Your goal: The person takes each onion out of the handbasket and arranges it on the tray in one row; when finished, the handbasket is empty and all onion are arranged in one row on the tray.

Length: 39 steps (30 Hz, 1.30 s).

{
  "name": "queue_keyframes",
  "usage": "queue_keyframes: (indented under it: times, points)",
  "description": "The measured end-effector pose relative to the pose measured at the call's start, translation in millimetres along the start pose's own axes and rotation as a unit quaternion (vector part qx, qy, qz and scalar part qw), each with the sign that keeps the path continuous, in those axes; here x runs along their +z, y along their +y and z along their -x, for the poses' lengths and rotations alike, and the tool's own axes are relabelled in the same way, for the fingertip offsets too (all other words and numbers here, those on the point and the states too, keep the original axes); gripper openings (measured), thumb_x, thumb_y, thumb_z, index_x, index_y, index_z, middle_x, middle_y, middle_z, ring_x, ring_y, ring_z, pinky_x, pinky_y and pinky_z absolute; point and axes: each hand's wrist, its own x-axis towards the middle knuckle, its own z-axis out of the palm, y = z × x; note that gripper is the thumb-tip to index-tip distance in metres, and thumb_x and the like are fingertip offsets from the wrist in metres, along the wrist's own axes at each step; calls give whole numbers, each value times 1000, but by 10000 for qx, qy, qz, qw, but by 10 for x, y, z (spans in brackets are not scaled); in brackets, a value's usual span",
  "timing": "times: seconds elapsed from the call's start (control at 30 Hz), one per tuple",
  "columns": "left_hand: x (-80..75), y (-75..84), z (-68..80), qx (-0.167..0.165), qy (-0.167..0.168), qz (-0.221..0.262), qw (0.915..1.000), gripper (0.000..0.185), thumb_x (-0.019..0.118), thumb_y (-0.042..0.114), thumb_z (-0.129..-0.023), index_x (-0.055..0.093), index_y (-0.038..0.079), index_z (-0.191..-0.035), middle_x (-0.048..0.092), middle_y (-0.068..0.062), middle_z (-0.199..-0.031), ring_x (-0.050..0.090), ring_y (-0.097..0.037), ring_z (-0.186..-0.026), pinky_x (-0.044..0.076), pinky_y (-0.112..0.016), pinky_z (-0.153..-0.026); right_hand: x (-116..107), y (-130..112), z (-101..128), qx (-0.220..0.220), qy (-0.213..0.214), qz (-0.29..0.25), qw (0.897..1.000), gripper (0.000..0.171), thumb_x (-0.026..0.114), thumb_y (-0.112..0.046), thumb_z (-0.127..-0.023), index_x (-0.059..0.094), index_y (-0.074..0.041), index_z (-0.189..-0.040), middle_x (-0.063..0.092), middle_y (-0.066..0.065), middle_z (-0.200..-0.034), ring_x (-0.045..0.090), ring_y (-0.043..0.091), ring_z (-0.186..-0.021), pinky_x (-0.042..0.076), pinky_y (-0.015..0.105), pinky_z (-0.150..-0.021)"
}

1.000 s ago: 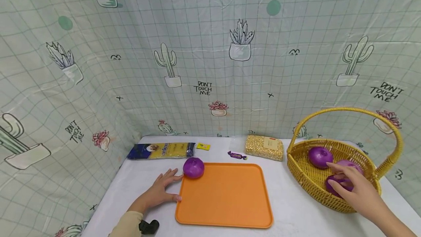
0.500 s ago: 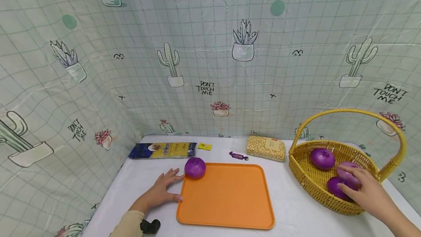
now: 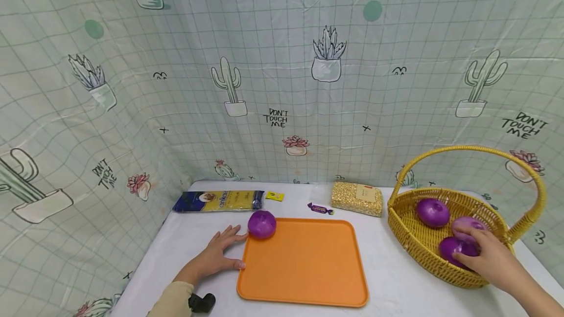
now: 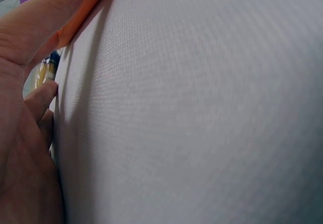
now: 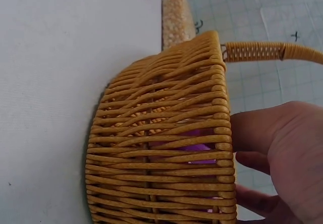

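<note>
My left hand [image 3: 215,254] rests beside the orange tray [image 3: 304,263] with fingers spread, thumb at its left edge and index fingertip close by the purple onion [image 3: 262,224] on the tray's back left corner. My right hand [image 3: 491,257] reaches over the right side of the yellow wicker basket [image 3: 423,256]. Its thumb overlaps the dark purple onion [image 3: 451,248], and its fingers lie over the paler onion [image 3: 464,223], with a gap between thumb and fingers. Another purple onion [image 3: 433,212] sits farther back in the basket. In the right wrist view, the basket wall [image 5: 166,148] hides the fingertips.
Along the back of the white table lie a blue and yellow packet [image 3: 220,200], a small yellow packet [image 3: 275,196], a purple-wrapped candy [image 3: 320,208] and a bag of corn kernels [image 3: 357,198]. The basket's tall handle [image 3: 467,148] arches above the onions. A patterned curtain [image 3: 264,62] hangs behind.
My right hand has lowered and shifted right over the front onions in the basket. The left hand stays at the tray. The whole head view has shifted slightly.
</note>
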Motion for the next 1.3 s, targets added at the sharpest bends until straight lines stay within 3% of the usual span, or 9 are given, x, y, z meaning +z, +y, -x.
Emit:
queue_keyframes:
  times: [0.37,0.8,1.1,1.3]
  points:
    - [8,-7,0,68,32,0,10000,79,86,41,-79,57,8,-145,31,-26,-161,12,-50,-151,-3,-69,-119,59,-25,-106,120,-290,42,9995,69,80,-26,-87,51,13,-135,47,48,-130,47,69,-113,43,78,-85]
    - [4,-2,1,43,13,-2,10000,80,86,42,-80,56,8,-146,31,-26,-161,12,-50,-151,-3,-69,-119,150,-94,-187,-305,-83,11,9995,66,79,-25,-87,53,9,-137,46,49,-131,46,70,-115,42,80,-86]
    - [4,24,5,20,56,22,10000,81,87,43,-78,57,7,-144,32,-27,-160,14,-51,-151,-1,-69,-119,187,-90,-233,-187,-184,-65,9996,70,77,-35,-90,49,6,-140,47,49,-130,49,70,-112,45,78,-82]
    - [14,9,3,22,39,-3,10000,81,86,43,-79,57,7,-145,31,-27,-161,13,-51,-151,-1,-69,-119,208,-110,-231,-239,-33,-115,9996,70,78,-35,-89,51,5,-139,51,48,-127,51,69,-110,47,77,-81]
